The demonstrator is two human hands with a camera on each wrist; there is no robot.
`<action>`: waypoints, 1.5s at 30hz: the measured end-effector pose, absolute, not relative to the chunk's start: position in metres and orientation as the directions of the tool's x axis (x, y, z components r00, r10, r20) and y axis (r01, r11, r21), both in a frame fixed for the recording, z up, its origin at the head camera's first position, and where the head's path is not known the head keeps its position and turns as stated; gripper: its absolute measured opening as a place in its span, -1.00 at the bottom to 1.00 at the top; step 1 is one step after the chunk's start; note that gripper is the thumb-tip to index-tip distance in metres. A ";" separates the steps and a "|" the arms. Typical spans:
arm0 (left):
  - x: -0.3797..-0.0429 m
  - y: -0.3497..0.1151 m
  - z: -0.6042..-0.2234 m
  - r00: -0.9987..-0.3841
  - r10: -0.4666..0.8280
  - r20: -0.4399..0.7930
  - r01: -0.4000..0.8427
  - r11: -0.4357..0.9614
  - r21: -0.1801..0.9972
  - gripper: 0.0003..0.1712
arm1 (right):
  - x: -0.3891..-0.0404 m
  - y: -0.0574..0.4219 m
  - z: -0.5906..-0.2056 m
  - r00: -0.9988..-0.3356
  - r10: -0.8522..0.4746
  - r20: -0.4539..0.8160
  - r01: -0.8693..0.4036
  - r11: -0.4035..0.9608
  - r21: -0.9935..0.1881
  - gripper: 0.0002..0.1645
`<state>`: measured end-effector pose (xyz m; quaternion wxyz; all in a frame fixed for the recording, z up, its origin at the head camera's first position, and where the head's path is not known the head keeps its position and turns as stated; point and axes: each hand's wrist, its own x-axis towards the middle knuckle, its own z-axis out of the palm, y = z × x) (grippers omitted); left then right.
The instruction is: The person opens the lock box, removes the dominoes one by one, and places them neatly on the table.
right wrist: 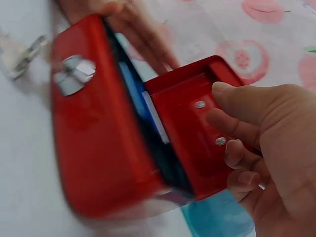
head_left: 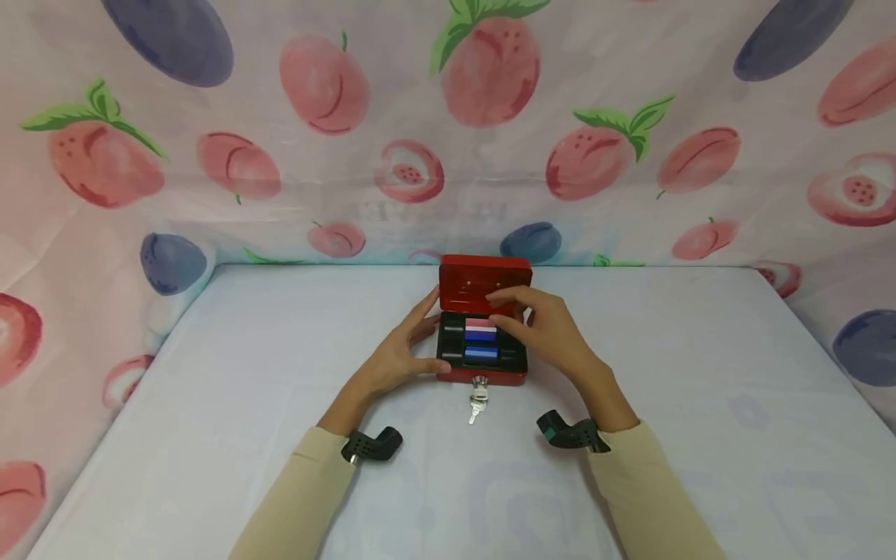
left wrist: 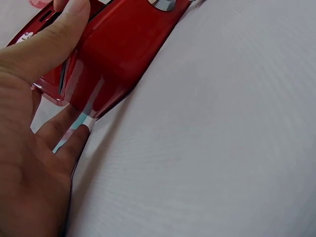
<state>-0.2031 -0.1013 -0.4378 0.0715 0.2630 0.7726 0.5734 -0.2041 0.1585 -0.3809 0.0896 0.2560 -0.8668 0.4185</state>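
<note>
A small red cash box (head_left: 491, 378) stands on the table with its red lid (head_left: 465, 286) raised at the back. In its black tray (head_left: 452, 343) lie blue, white and pink pieces (head_left: 480, 335), their kind unclear. My left hand (head_left: 394, 358) holds the box at its left side, thumb over the front left rim, fingers along the side and up to the lid. Over the tray's right part is my right hand (head_left: 549, 327), fingers loosely bent in front of the lid's inner face. Thumb and forefinger look apart in the right wrist view; a small pale glint shows beside its fingers.
Keys (head_left: 478, 404) hang from the lock (right wrist: 75, 74) on the box's front and reach the white tabletop (head_left: 245, 404). Behind the table rises a fruit-print cloth (head_left: 455, 210). A black wrist device (head_left: 373, 443) sits on each forearm.
</note>
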 end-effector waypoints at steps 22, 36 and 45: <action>-0.202 -0.101 -0.437 -0.861 0.477 0.175 0.311 0.222 0.924 0.24 | -0.204 0.153 -0.398 -0.861 -0.432 0.269 -0.506 0.674 -0.538 -0.63; -0.202 -0.100 -0.437 -0.863 0.477 0.167 0.303 0.224 0.926 0.24 | -0.201 0.149 -0.398 -0.876 -0.422 0.232 -0.479 0.716 -0.507 -0.59; -0.203 -0.101 -0.439 -0.860 0.481 0.171 0.307 0.219 0.926 0.24 | -0.202 0.148 -0.401 -0.860 -0.440 0.258 -0.507 0.684 -0.525 -0.58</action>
